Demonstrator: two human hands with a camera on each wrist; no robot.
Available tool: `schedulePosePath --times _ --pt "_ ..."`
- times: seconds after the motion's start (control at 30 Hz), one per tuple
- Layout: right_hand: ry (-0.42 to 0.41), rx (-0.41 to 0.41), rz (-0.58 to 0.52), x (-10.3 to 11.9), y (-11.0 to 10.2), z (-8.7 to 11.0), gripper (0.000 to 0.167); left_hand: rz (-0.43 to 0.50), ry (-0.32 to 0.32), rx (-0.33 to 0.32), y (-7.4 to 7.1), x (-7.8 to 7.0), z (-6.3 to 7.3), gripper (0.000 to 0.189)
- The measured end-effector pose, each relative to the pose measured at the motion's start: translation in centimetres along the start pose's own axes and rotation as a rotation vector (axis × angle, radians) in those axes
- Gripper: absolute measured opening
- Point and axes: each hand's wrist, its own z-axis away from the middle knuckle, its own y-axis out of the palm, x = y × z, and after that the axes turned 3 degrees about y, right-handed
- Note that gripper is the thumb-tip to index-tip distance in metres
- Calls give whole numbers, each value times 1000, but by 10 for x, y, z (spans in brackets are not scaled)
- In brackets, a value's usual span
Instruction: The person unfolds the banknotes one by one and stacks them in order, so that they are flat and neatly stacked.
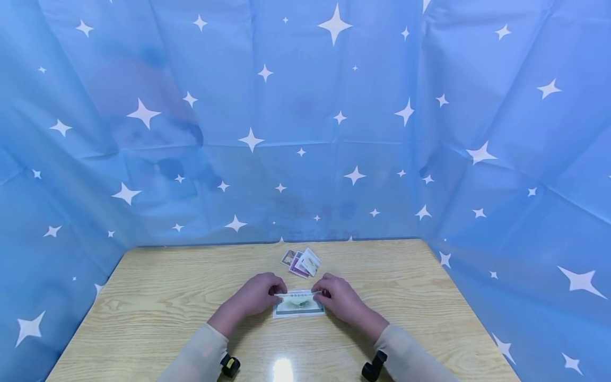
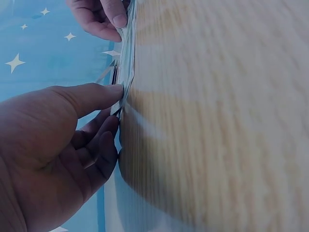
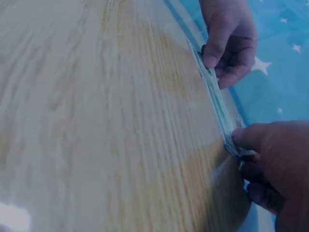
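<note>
Between left hand (image 1: 259, 293) and right hand (image 1: 341, 298), a greenish note (image 1: 299, 305) is pinched.

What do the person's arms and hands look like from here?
The left hand and right hand are bare, without gloves. Pale off-white left sleeve and right sleeve end near the wrists. A small black device sits by each cuff; the left device shows a yellow patch, the right device looks plain black. No cables are visible.
</note>
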Motion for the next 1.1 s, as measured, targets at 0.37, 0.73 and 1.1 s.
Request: schedulePosePath --times 0.37,0.73,1.1 --pt "25 6 -5 0 -1 0 8 -1 -6 3 1 1 0 13" --pt "49 -61 -42 1 -2 -2 4 23 -33 -110 -5 -2 -6 7" --pt "233 -216 -104 2 -11 -24 8 96 -59 -199 -13 -14 -42 7"
